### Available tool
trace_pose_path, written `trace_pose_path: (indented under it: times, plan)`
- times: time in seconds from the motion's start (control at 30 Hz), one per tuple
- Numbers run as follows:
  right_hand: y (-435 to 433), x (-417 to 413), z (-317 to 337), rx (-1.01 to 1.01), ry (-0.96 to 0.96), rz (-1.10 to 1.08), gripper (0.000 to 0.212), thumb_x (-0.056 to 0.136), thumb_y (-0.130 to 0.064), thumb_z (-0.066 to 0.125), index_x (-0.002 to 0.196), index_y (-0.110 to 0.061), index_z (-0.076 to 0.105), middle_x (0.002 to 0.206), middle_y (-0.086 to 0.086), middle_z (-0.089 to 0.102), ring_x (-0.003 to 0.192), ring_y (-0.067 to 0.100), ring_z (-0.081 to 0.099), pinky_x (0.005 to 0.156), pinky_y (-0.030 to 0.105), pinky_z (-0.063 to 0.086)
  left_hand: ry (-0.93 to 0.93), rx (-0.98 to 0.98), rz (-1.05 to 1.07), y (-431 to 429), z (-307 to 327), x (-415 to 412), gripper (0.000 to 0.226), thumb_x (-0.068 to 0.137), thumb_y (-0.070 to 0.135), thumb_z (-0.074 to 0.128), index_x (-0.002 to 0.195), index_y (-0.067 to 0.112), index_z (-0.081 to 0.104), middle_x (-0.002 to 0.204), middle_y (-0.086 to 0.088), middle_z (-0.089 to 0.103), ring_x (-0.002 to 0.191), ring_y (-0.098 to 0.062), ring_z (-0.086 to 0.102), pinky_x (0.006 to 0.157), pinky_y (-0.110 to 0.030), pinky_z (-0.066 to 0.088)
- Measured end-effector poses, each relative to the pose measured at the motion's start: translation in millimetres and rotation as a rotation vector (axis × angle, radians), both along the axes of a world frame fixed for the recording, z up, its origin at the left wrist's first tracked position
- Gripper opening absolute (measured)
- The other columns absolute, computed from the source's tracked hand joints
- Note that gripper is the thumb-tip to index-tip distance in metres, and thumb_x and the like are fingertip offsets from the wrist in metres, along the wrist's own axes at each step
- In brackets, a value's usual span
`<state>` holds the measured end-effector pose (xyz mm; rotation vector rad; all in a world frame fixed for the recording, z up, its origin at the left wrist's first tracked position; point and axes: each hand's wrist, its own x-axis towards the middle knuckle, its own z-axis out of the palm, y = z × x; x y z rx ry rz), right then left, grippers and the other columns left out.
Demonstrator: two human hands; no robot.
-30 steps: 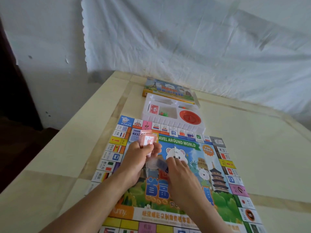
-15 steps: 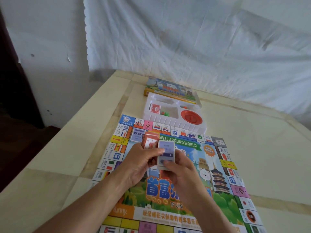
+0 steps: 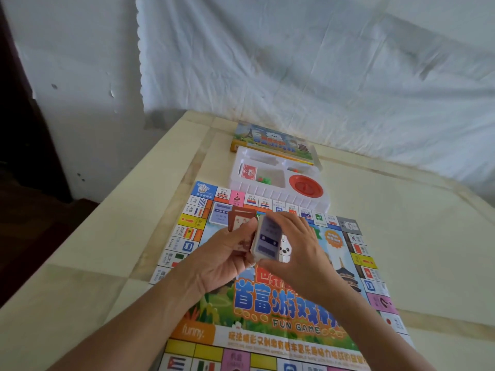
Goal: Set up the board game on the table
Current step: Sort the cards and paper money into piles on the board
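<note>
- The game board [image 3: 281, 303] lies flat on the table [image 3: 417, 250], its long side running away from us. Its near edge runs out of the bottom of the view.
- We see both hands together above the far half of the board, fingers touching around two decks.
- The right hand [image 3: 297, 253] pinches a blue-faced deck [image 3: 267, 241], thumb under its near end and fingers over its far end. The deck is tilted up towards us.
- The left hand [image 3: 222, 261] grips a red-backed deck [image 3: 239, 223] just beside the blue one. Its lower part is hidden behind the palm and the blue deck.
- A small stack of blue cards [image 3: 220, 213] lies on the board inside its far left corner, just beyond the left hand's fingers.
- At the board's far edge sits a white plastic tray [image 3: 278, 196]. Its near wall meets or overlaps the border squares, and we cannot tell which.
- The tray holds a red card pack [image 3: 247, 171], green pieces [image 3: 263, 179] and a red disc [image 3: 306, 186].
- The box lid [image 3: 270, 139] lies just behind the tray, near the table's far edge.
- Left of the board a strip of tabletop runs to the table's left edge. To the right, a wide stretch of tabletop lies open.
- A white cloth [image 3: 321, 62] hangs on the wall behind the table.
</note>
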<state>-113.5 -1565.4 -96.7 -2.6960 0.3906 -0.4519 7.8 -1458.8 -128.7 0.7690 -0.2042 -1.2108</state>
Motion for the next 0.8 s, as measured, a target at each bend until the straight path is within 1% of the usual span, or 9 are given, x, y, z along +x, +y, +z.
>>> trace_pose_path:
  times: [0.07,0.13,0.2,0.27,0.37,0.47,0.63,0.73,0.8]
  plan:
    - [-0.2,-0.4,0.8,0.108,-0.028,0.021,0.076,0.076,-0.034,0.075,0.139,-0.030,0.033,0.124,-0.025,0.036,0.119,-0.002,0.037,0.093,0.003,0.032,0.012,-0.042,-0.069,0.9,-2.5,1.8,0.045,0.063,0.028,0.084,0.097,0.002,0.072,0.098,-0.021,0.064,0.087,-0.027,0.057,0.058,-0.023,0.052]
    - [1.3,-2.0,2.9,0.159,-0.044,0.045,0.075,0.074,-0.033,0.077,0.135,-0.034,0.034,0.122,-0.028,0.037,0.117,-0.005,0.039,0.087,-0.001,0.033,0.023,-0.068,-0.105,0.1,-7.1,3.8,0.060,0.054,0.029,0.091,0.104,0.001,0.071,0.108,-0.025,0.060,0.099,-0.033,0.053,0.066,-0.027,0.052]
    - [3.6,-3.1,5.2,0.165,-0.037,0.064,0.075,0.073,-0.033,0.077,0.130,-0.041,0.030,0.122,-0.031,0.034,0.117,-0.006,0.037,0.087,-0.003,0.030,0.026,-0.068,-0.113,-1.2,-11.0,4.7,0.063,0.053,0.029,0.092,0.105,0.002,0.070,0.113,-0.026,0.058,0.107,-0.036,0.051,0.075,-0.031,0.052]
    - [5.3,-3.4,4.9,0.139,-0.015,0.070,0.075,0.074,-0.035,0.076,0.131,-0.042,0.027,0.123,-0.029,0.034,0.118,-0.004,0.034,0.088,-0.005,0.027,0.034,-0.079,-0.100,-2.3,-12.4,4.5,0.063,0.055,0.028,0.090,0.108,0.002,0.067,0.113,-0.025,0.059,0.110,-0.036,0.053,0.078,-0.032,0.053]
    - [7.1,-2.5,4.6,0.085,0.025,0.054,0.079,0.077,-0.040,0.072,0.141,-0.035,0.027,0.126,-0.029,0.029,0.121,-0.007,0.024,0.087,-0.006,0.022,0.058,-0.116,-0.072,-2.8,-10.6,2.5,0.074,0.050,0.025,0.092,0.113,0.000,0.062,0.104,-0.023,0.064,0.099,-0.033,0.064,0.073,-0.038,0.059]
    - [6.6,-0.5,3.3,0.070,0.004,0.045,0.077,0.078,-0.039,0.072,0.142,-0.029,0.030,0.124,-0.027,0.030,0.122,-0.005,0.028,0.090,-0.005,0.022,0.055,-0.152,-0.066,-2.6,-9.2,1.2,0.085,0.041,0.023,0.096,0.114,-0.001,0.060,0.099,-0.022,0.067,0.090,-0.031,0.069,0.068,-0.035,0.059]
    - [7.0,1.5,1.4,0.082,-0.026,0.039,0.074,0.078,-0.038,0.074,0.138,-0.031,0.032,0.122,-0.024,0.034,0.118,-0.006,0.032,0.089,-0.005,0.026,-0.033,-0.187,-0.100,-1.6,-8.5,2.1,0.066,0.045,0.028,0.094,0.101,0.001,0.070,0.099,-0.024,0.068,0.088,-0.036,0.069,0.069,-0.036,0.060]
    - [7.4,1.9,2.0,0.095,-0.038,0.045,0.071,0.076,-0.038,0.075,0.134,-0.031,0.034,0.121,-0.020,0.036,0.115,-0.005,0.034,0.089,-0.005,0.027,-0.061,-0.185,-0.086,-2.4,-8.6,2.3,0.068,0.043,0.029,0.095,0.100,0.002,0.070,0.099,-0.024,0.068,0.087,-0.036,0.070,0.071,-0.037,0.060]
    - [7.4,1.7,2.0,0.103,-0.055,0.041,0.069,0.075,-0.038,0.076,0.131,-0.033,0.035,0.121,-0.019,0.039,0.114,-0.006,0.036,0.088,-0.004,0.028,-0.062,-0.182,-0.082,-2.3,-8.2,2.7,0.074,0.042,0.029,0.095,0.105,0.001,0.067,0.100,-0.024,0.067,0.087,-0.036,0.069,0.071,-0.037,0.060]
